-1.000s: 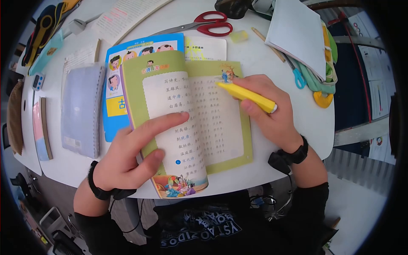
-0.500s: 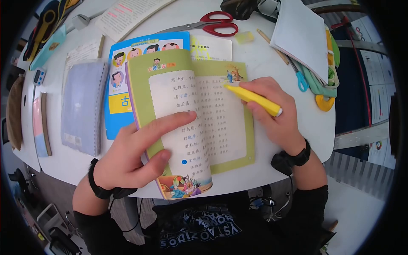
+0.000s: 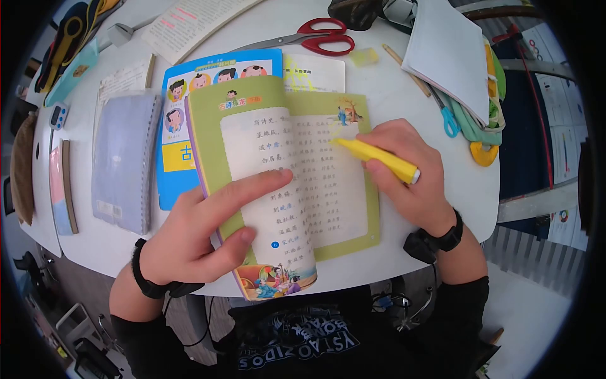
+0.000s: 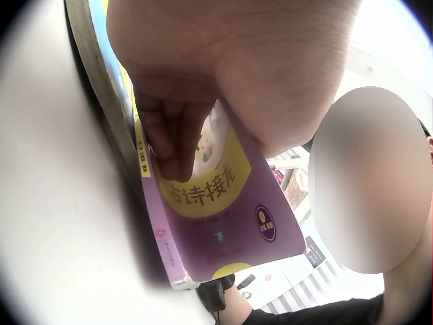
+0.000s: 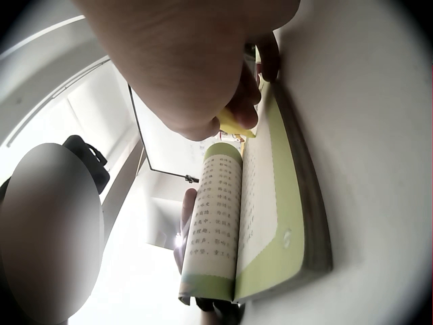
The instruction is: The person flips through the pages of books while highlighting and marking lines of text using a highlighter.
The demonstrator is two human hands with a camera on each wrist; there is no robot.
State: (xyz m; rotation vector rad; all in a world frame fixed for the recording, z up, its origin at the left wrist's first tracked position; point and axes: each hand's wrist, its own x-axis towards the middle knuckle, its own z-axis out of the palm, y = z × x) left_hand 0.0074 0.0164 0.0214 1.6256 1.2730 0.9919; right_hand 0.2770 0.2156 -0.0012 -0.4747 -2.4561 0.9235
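An open green-edged book point(image 3: 372, 215) lies tilted on the table, its left page curving up at the middle. My left hand point(image 3: 202, 234) grips its left part, index finger and thumb on the page; in the left wrist view, other fingers of the left hand point(image 4: 223, 74) lie against the purple cover point(image 4: 237, 237). My right hand point(image 3: 410, 177) pinches a yellow marker point(image 3: 382, 158), its tip at the upper right page's printed lines. In the right wrist view the right hand point(image 5: 183, 61) partly hides the marker point(image 5: 233, 125).
A blue book point(image 3: 170, 189) lies partly under the open one. Red-handled scissors point(image 3: 328, 43) and an eraser-like yellow block point(image 3: 364, 57) are beyond. A ring-bound notebook point(image 3: 123, 164) is at the left; white paper point(image 3: 445, 63) and blue-handled scissors point(image 3: 449, 123) sit at the right.
Compared with a second ago, the open book and my left hand appear farther right in the head view. The marker tip has moved from an upper line to slightly lower on the right page.
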